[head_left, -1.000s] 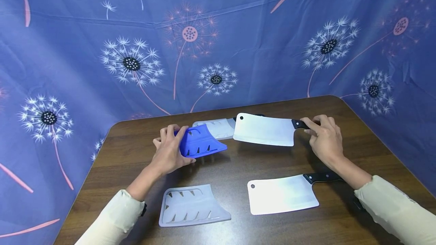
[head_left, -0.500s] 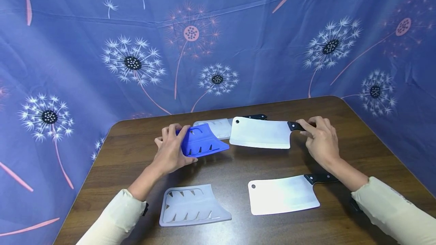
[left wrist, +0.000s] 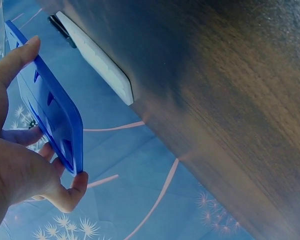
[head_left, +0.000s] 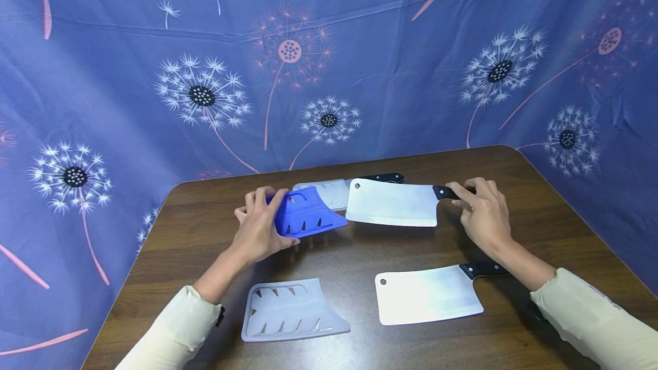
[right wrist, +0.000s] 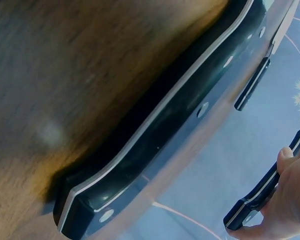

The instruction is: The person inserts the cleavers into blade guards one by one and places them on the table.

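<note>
toward desk's (head_left: 329, 264) far edge | left hand (head_left: 257, 227) is gripping blue sheath (head_left: 307, 212) | right hand (head_left: 485, 210) is gripping cleaver (head_left: 397, 204) | long axis is pointing left, sheathward

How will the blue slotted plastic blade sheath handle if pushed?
Likely stiff: the blue plastic sheath, held at one end by the left hand, shows no sag. Probably light: thin, slotted walls. Could pivot if its free end is pushed, being gripped only opposite.
</note>
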Demonstrator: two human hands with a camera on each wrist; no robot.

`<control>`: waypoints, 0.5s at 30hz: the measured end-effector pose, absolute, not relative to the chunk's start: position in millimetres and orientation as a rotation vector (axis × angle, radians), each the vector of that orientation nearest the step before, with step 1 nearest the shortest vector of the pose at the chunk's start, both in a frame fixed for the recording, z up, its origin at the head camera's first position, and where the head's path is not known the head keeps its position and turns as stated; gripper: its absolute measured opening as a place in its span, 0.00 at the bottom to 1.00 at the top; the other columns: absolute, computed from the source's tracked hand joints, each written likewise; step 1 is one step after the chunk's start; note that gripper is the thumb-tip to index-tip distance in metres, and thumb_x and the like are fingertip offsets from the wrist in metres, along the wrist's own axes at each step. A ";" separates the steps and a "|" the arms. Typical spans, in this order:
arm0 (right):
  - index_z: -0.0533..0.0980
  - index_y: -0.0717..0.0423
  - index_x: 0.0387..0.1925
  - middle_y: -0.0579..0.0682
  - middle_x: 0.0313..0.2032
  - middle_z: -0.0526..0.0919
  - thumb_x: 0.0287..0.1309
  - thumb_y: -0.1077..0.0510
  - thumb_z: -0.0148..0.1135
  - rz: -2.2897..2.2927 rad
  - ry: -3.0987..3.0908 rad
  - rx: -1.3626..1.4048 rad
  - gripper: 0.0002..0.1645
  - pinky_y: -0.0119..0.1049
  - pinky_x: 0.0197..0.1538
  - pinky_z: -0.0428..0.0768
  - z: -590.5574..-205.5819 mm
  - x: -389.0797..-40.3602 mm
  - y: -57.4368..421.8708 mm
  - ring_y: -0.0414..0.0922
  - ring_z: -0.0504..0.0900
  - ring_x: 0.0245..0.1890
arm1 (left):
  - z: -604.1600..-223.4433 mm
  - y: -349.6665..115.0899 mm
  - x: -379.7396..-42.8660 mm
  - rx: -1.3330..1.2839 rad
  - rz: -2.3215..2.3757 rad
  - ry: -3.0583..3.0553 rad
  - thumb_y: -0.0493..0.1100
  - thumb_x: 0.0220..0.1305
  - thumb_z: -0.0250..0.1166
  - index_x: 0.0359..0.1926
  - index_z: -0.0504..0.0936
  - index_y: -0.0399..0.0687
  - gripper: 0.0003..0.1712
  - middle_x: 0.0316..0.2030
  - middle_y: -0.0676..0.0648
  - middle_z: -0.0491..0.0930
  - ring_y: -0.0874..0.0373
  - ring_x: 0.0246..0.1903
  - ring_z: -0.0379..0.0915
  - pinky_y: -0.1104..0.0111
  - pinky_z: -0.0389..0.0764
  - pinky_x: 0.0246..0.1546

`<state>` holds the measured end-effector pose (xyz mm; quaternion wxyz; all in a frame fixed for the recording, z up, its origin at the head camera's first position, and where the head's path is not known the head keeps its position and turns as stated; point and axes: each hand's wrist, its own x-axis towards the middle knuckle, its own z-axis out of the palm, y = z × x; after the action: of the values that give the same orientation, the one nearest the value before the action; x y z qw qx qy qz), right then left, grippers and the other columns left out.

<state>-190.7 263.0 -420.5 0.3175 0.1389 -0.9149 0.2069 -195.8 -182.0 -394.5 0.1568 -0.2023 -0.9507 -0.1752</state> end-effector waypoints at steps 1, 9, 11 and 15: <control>0.81 0.58 0.51 0.61 0.43 0.73 0.39 0.84 0.59 0.545 -2.407 0.366 0.35 0.54 0.41 0.65 -420.5 -190.6 262.9 0.57 0.68 0.42 | -394.5 -182.0 -195.7 -0.578 -0.502 -2.721 0.57 0.25 0.84 0.66 0.68 0.48 0.61 0.57 0.39 0.62 0.39 0.56 0.53 0.39 0.56 0.42; 0.81 0.59 0.51 0.60 0.43 0.73 0.39 0.84 0.60 0.544 -2.413 0.376 0.35 0.56 0.42 0.66 -421.1 -189.5 260.2 0.58 0.68 0.42 | -394.2 -182.1 -195.8 -0.586 -0.510 -2.728 0.56 0.26 0.84 0.67 0.67 0.48 0.62 0.58 0.39 0.61 0.39 0.56 0.52 0.39 0.55 0.44; 0.81 0.59 0.51 0.61 0.43 0.73 0.39 0.84 0.60 0.536 -2.407 0.374 0.34 0.56 0.42 0.66 -420.9 -190.1 260.5 0.58 0.68 0.42 | -394.1 -182.3 -195.8 -0.590 -0.509 -2.729 0.57 0.27 0.84 0.67 0.66 0.48 0.62 0.58 0.39 0.61 0.39 0.56 0.52 0.39 0.55 0.44; 0.81 0.59 0.51 0.61 0.43 0.73 0.40 0.83 0.61 0.534 -2.397 0.364 0.33 0.60 0.45 0.67 -420.6 -190.6 261.1 0.58 0.68 0.42 | -394.7 -182.7 -195.7 -0.593 -0.512 -2.729 0.57 0.27 0.84 0.67 0.66 0.49 0.62 0.58 0.38 0.61 0.39 0.55 0.53 0.39 0.55 0.43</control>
<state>-190.6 261.1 -420.6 0.3234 0.1389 -0.9136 0.2036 -195.7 -182.7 -394.7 0.1505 -0.2064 -0.9503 -0.1781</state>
